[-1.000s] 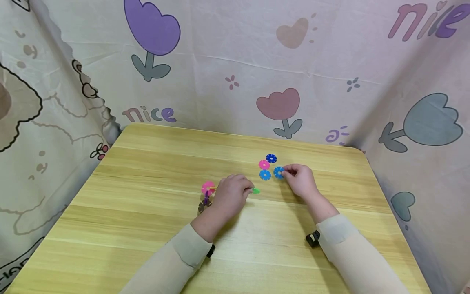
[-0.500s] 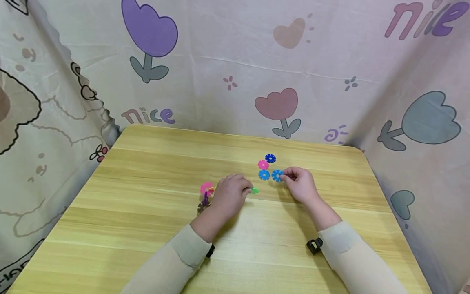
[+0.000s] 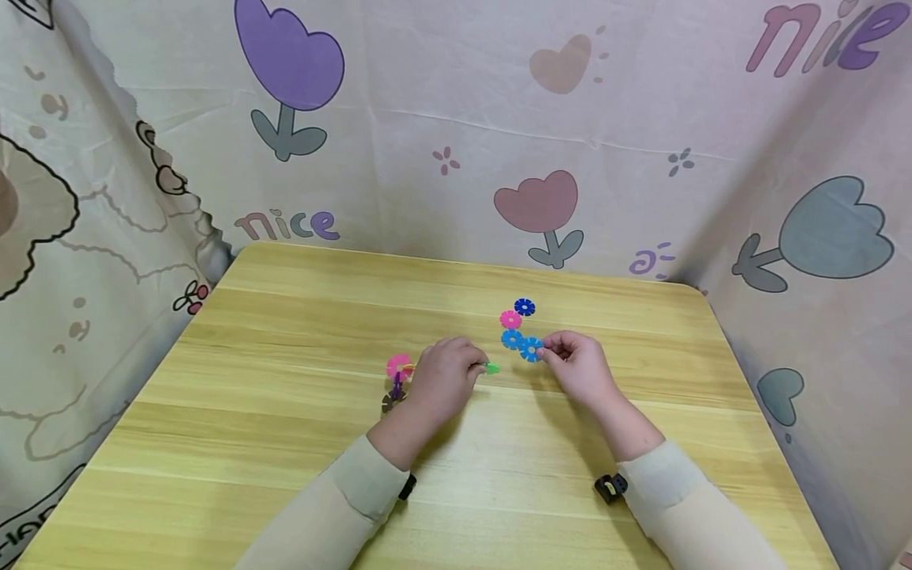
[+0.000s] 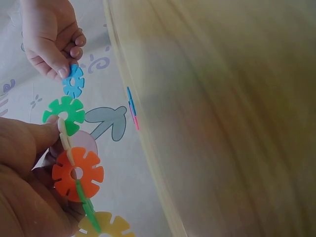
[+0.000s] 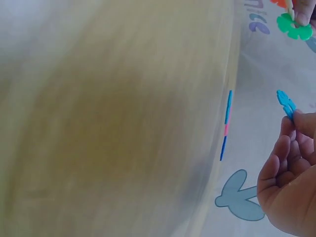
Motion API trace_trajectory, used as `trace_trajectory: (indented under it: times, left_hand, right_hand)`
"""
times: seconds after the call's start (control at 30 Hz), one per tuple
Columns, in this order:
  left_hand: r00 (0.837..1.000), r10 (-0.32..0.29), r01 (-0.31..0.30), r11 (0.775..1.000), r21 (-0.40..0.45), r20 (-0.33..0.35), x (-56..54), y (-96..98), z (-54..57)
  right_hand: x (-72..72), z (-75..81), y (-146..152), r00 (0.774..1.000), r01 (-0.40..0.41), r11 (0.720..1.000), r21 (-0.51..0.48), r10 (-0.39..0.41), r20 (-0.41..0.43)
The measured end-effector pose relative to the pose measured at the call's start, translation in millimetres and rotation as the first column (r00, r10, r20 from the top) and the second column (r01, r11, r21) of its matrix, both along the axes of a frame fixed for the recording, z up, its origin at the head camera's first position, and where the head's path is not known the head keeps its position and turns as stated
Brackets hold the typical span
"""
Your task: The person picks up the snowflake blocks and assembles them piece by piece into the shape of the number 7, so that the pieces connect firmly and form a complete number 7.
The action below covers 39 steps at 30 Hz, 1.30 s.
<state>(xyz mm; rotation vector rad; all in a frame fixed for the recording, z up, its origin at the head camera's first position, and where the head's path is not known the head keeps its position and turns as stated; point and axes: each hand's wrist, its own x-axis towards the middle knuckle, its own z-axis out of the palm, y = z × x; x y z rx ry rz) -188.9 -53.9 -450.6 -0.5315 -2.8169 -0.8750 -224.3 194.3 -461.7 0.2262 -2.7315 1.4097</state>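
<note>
My left hand (image 3: 443,380) holds up a chain of interlocked notched plastic discs, fingers and thumb around its near end. Close by in the left wrist view are a green disc (image 4: 73,109), a white disc (image 4: 64,136), an orange disc (image 4: 93,170) and a yellow disc (image 4: 106,222). The chain's other end shows left of the hand, with a pink disc (image 3: 393,366), a purple disc (image 3: 397,386) and a brown disc (image 3: 388,403). Between thumb and fingers my right hand (image 3: 579,366) pinches a blue disc (image 3: 526,355), apart from the green one.
Beyond the hands, a loose blue disc (image 3: 505,339), a pink disc (image 3: 504,320) and a dark blue disc (image 3: 519,307) lie on the wooden table (image 3: 285,317). A printed cloth (image 3: 413,87) hangs behind the table's back edge.
My right hand has moved slightly nearer and leftward with the blue disc, toward the green end of the chain. The left hand stays almost where it was.
</note>
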Motion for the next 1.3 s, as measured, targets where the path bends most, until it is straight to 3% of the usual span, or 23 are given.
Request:
trace_trajectory:
  times: [0.83, 1.3]
  left_hand:
    - [1.000, 0.007, -0.007, 1.000, 0.020, -0.006, -0.1, -0.4, 0.4]
    - [1.000, 0.000, 0.000, 1.000, 0.015, -0.012, 0.4, 0.1, 1.6]
  right_hand:
    - [20.5, 4.0, -17.5, 0.995, -0.092, 0.985, -0.145, 0.098, 0.035]
    - [20.3, 2.9, -24.5, 0.990, -0.108, 0.974, -0.199, 0.123, 0.066]
